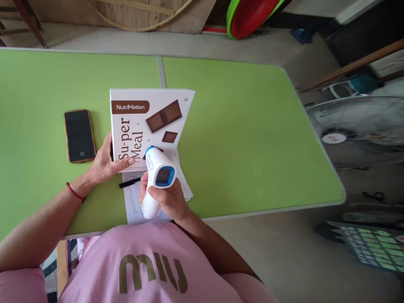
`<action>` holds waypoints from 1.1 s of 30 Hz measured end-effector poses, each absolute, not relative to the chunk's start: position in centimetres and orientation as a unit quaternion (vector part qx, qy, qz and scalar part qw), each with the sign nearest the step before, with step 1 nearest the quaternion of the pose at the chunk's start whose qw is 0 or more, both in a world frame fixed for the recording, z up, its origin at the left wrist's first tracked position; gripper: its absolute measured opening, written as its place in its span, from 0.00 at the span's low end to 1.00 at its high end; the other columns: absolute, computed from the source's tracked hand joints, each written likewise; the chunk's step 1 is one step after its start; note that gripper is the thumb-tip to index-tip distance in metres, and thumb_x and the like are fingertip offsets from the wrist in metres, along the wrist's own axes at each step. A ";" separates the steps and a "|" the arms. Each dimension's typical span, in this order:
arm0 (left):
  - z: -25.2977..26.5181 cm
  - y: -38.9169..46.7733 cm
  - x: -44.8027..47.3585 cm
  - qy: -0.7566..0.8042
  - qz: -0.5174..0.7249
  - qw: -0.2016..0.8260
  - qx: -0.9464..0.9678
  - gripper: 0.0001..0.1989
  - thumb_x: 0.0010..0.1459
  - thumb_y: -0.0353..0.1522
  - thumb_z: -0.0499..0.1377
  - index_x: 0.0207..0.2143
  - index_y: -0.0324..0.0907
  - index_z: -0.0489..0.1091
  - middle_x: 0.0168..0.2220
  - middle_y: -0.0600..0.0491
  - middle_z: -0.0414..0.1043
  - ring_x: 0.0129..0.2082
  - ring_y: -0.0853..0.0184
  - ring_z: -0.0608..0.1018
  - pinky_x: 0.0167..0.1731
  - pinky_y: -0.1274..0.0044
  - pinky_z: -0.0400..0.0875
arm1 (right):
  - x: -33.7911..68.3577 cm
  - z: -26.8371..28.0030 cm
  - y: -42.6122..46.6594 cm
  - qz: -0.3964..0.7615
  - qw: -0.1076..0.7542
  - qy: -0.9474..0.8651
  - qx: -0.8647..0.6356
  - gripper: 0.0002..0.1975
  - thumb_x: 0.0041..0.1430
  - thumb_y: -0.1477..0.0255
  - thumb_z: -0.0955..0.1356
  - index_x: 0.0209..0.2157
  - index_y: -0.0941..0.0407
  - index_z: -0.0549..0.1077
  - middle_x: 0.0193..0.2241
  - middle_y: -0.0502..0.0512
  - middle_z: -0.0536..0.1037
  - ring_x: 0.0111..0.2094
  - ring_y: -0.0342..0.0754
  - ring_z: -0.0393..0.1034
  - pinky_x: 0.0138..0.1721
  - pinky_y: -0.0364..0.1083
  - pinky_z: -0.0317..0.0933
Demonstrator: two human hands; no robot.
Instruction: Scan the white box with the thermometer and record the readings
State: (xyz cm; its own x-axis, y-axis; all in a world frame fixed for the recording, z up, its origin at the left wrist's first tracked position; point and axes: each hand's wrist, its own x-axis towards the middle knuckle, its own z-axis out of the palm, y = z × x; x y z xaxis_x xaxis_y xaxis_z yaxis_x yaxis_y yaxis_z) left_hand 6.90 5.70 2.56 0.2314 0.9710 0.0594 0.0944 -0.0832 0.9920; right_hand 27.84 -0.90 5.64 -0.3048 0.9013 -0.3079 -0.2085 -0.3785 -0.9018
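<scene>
A white box (135, 139) printed "NutriMotion Su-per Meal" with chocolate pieces stands tilted above the table. My left hand (109, 162) grips its lower left corner, thumb on the front and the other fingers behind it. My right hand (168, 198) is closed round the handle of a white and blue infrared thermometer (154, 164), whose nose points at the lower part of the box. Its small screen looks dark. Beneath both hands lie sheets of written paper (134, 202), partly hidden, with a black pen (129, 182) on top.
A smartphone (80, 136) in a brown case lies left of the box on the green table (252, 139). Beyond the right edge stands a fan (334, 136). Red and green basins (249, 19) lean behind the table, and a chair (30, 21) stands at the far left.
</scene>
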 end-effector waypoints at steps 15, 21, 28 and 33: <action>5.2 5.8 6.1 0.510 0.407 0.474 0.591 0.38 0.47 0.56 0.77 0.50 0.41 0.73 0.49 0.40 0.79 0.48 0.46 0.83 0.41 0.59 0.84 | 30.7 7.0 -0.6 0.609 0.389 -0.499 -0.478 0.12 0.53 0.60 0.75 0.32 0.52 0.75 0.24 0.49 0.78 0.23 0.47 0.71 0.26 0.48 0.67; 4.0 9.3 5.4 0.466 0.474 0.386 0.639 0.43 0.47 0.49 0.80 0.59 0.43 0.69 0.56 0.41 0.76 0.56 0.45 0.80 0.49 0.59 0.82 | 36.5 5.2 1.6 0.260 0.355 -0.668 -0.600 0.14 0.52 0.58 0.75 0.31 0.51 0.72 0.28 0.51 0.77 0.30 0.51 0.71 0.32 0.49 0.68; -0.2 12.0 5.4 0.467 0.468 0.373 0.651 0.43 0.47 0.44 0.79 0.60 0.40 0.65 0.57 0.40 0.75 0.57 0.45 0.79 0.52 0.59 0.79 | 39.0 0.0 3.9 0.120 0.203 -0.729 -0.643 0.18 0.56 0.53 0.73 0.36 0.52 0.75 0.37 0.60 0.79 0.35 0.56 0.74 0.34 0.52 0.67; -0.5 12.4 5.6 0.458 0.477 0.370 0.652 0.40 0.47 0.41 0.79 0.59 0.42 0.67 0.59 0.41 0.74 0.61 0.45 0.76 0.59 0.56 0.75 | 38.6 -0.2 4.8 0.127 0.193 -0.745 -0.626 0.22 0.58 0.50 0.74 0.43 0.53 0.77 0.44 0.62 0.80 0.39 0.58 0.77 0.37 0.55 0.71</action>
